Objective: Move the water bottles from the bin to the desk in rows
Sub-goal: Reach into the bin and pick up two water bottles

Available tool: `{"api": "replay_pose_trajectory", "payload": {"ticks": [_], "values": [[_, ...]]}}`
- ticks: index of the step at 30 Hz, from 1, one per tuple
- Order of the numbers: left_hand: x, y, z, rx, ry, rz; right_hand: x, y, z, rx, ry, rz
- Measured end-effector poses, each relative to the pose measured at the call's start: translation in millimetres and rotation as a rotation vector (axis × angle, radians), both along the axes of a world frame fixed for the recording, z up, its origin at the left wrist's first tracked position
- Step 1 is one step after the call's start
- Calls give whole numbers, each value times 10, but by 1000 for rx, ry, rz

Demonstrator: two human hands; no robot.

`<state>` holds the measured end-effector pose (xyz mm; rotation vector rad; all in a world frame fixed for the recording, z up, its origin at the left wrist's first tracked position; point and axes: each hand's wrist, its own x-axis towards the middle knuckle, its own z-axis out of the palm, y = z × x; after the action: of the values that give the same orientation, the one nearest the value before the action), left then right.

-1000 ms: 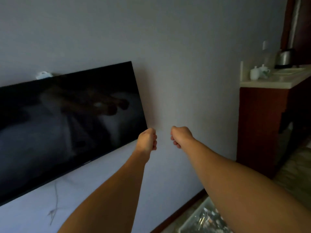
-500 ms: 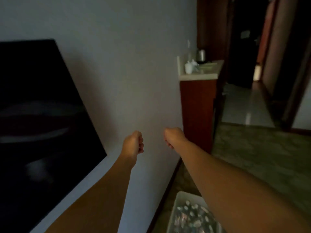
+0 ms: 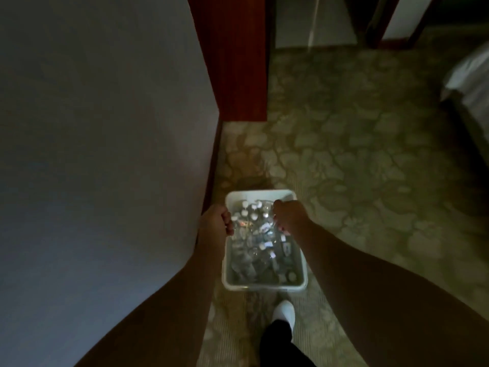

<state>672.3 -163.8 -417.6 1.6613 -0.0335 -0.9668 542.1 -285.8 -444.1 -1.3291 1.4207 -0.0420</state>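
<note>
A white plastic bin (image 3: pixel 264 287) stands on the patterned carpet close to the wall, low in the middle of the view. Several clear water bottles (image 3: pixel 255 251) with white caps lie piled inside it. My left hand (image 3: pixel 215 220) hovers over the bin's left rim with its fingers curled into a fist and nothing in it. My right hand (image 3: pixel 288 215) is a fist too, above the bin's far right corner, and it holds nothing. Neither hand visibly touches a bottle.
A pale grey surface (image 3: pixel 100 154) fills the left side. A red-brown wooden cabinet (image 3: pixel 238 62) stands beyond the bin. My white shoe (image 3: pixel 284 312) and dark trouser leg are just in front of the bin. A bed corner (image 3: pixel 471 75) shows at right.
The view has swung from the wall and black screen down to the floor. Both fists have dropped with it and now hang over the bin, which shows in full.
</note>
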Motion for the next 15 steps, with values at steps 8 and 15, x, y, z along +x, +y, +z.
{"api": "replay_pose_trajectory", "payload": {"ticks": [8, 15], "values": [[389, -331, -1189, 88, 57, -51, 290, -25, -1175, 180, -1, -92], [351, -581, -2426, 190, 115, -215, 217, 80, -2421, 338, 107, -221]]}}
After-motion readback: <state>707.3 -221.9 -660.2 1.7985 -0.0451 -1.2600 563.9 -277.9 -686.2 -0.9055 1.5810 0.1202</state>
